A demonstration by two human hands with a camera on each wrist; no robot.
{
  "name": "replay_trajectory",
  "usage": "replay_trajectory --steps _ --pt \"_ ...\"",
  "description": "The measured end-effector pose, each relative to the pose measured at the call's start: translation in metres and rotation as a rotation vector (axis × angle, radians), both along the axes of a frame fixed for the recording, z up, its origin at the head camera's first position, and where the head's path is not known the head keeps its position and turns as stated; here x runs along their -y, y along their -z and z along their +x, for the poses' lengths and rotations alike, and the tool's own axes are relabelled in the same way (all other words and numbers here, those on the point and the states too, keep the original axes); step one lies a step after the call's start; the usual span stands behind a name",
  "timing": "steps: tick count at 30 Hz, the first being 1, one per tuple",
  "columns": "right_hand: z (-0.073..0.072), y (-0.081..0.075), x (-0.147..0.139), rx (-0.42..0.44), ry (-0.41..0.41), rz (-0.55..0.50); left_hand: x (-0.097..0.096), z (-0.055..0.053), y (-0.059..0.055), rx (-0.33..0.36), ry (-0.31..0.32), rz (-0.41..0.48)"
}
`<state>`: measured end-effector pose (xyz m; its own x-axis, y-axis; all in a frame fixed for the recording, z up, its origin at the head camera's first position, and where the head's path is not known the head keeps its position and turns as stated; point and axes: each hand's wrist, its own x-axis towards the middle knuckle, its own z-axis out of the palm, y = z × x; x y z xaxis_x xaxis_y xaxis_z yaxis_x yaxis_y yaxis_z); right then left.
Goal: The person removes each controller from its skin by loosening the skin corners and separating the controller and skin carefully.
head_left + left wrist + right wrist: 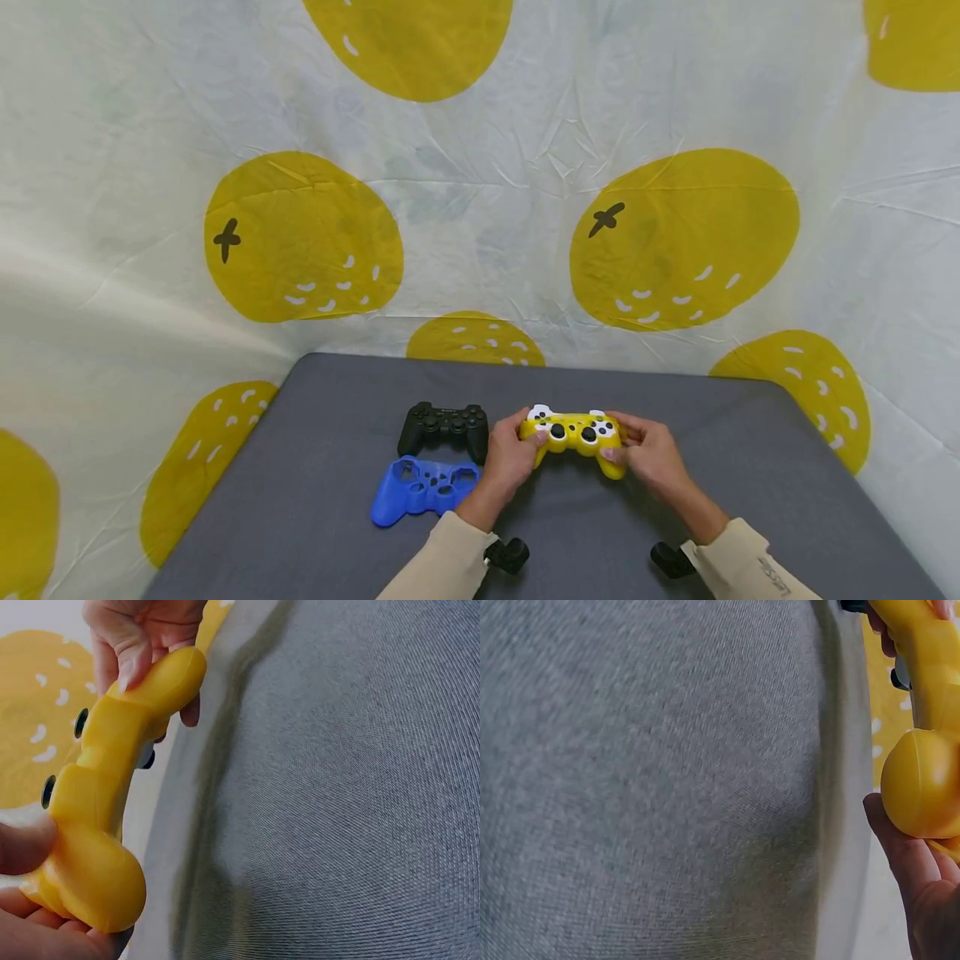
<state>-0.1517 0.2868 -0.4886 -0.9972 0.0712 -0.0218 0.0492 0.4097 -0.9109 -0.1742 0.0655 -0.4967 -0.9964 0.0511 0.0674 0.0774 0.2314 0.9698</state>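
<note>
Both hands hold a white game controller in a yellow cover (576, 427) above the table, its sticks and buttons facing up toward the head camera. My left hand (512, 452) grips the left handle, thumb on the front and fingers behind. On the other handle, my right hand (654, 454) grips the same way. Seen from the left wrist, the yellow cover (109, 754) wraps smoothly around both handles, and the dark sticks stick out on one side. In the right wrist view, a rounded yellow handle (919, 784) rests against the fingers; much of that hand is cut off.
A black game controller (444, 427) lies left of the hands on the grey table (300, 467). In front of it lies an empty blue controller cover (420, 492) with cut-out holes, partly hidden by the left forearm. A white curtain with yellow fruit shapes (487, 250) hangs behind the table.
</note>
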Motion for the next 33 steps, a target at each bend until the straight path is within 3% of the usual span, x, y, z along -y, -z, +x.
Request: replay_trajectory --steps 10,16,24,33 --pt "-0.01 0.007 0.001 0.034 0.004 0.019 -0.004 -0.003 0.003 0.027 -0.009 -0.075" --pt "-0.015 0.011 -0.002 0.034 0.033 0.107 -0.009 -0.004 0.003 0.021 -0.043 -0.171" --pt "-0.021 0.011 -0.005 0.0 0.025 0.249 -0.008 -0.006 0.009 0.031 -0.075 -0.211" --pt "-0.031 0.01 -0.009 0.01 -0.023 0.271 -0.007 -0.004 0.013 -0.024 -0.082 -0.279"
